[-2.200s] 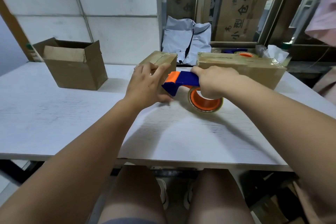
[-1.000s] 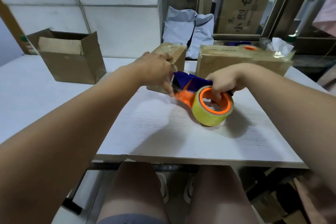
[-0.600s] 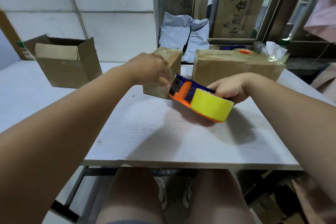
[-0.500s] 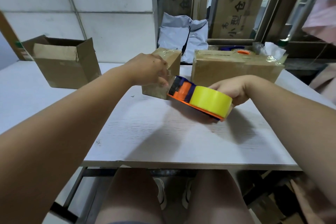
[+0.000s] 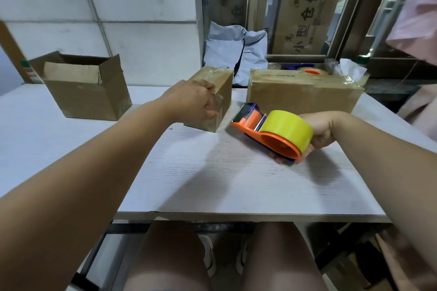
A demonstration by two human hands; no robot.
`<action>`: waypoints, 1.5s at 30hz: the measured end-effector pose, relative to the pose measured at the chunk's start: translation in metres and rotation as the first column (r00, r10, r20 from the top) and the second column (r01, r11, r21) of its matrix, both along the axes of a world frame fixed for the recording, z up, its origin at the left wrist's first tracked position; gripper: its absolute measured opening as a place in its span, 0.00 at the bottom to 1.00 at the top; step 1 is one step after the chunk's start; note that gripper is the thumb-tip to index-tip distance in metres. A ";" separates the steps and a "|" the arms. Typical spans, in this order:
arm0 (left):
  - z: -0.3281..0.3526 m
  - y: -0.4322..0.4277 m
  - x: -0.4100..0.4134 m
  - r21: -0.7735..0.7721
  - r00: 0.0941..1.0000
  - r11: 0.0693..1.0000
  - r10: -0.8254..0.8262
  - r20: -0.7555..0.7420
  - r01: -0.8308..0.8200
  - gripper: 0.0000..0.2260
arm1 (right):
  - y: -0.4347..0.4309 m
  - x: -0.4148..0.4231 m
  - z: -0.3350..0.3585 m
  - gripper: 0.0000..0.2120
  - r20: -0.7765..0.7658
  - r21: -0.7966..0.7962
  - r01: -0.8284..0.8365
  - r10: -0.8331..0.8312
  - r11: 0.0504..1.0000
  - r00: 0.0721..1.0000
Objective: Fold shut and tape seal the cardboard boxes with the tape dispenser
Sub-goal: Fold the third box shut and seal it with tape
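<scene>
A small closed cardboard box [image 5: 221, 85] with tape over its top stands in the middle of the white table [image 5: 212, 184]. My left hand [image 5: 192, 100] presses against its near side, fingers curled over a strip of clear tape. My right hand [image 5: 318, 131] grips the orange and blue tape dispenser [image 5: 267, 133] with its yellow roll, held just above the table a little right of the box, blade end pointing at the box. A larger taped box [image 5: 302, 92] lies behind the dispenser. An open box [image 5: 85, 92] with raised flaps stands at the far left.
Grey plastic mailer bags [image 5: 236, 52] lean against the wall behind the small box. Another tape roll [image 5: 312, 71] and crumpled white paper [image 5: 350, 69] sit behind the large box. The table's front edge runs just above my knees.
The dispenser has pulled away from the small box to the right and turned, its roll now facing up. My left hand has stayed pressed on the box's taped side.
</scene>
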State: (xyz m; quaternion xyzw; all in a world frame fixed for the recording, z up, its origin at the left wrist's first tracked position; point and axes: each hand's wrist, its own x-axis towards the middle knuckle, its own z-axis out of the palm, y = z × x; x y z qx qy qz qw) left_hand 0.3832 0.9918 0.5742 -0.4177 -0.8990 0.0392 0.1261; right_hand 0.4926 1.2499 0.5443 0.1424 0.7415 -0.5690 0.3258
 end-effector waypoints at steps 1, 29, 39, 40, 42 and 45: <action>0.000 0.000 0.001 0.024 1.000 1.000 -0.001 0.008 0.001 0.17 | 0.000 0.002 0.000 0.15 -0.007 0.009 0.009 -0.009 1.000 1.000; -0.008 0.002 0.016 0.230 0.995 0.972 0.035 0.093 -0.056 0.20 | 0.012 -0.011 -0.004 0.05 -0.314 0.608 0.200 0.002 0.769 0.949; -0.012 0.000 0.014 0.252 0.992 0.962 0.082 0.100 -0.105 0.21 | 0.008 -0.012 -0.006 0.15 -0.282 0.831 0.111 0.240 0.545 0.929; -0.012 0.000 0.014 0.248 0.992 0.963 0.085 0.096 -0.107 0.21 | 0.007 -0.011 -0.006 0.16 -0.275 0.839 0.104 0.251 0.534 0.928; -0.014 0.000 0.014 0.242 0.991 0.964 0.087 0.098 -0.109 0.22 | 0.005 -0.010 -0.004 0.17 -0.264 0.839 0.090 0.258 0.536 0.929; -0.019 0.003 0.018 0.265 0.987 0.956 0.098 0.126 -0.129 0.22 | 0.005 -0.010 -0.004 0.23 -0.266 0.839 0.094 0.254 0.536 0.930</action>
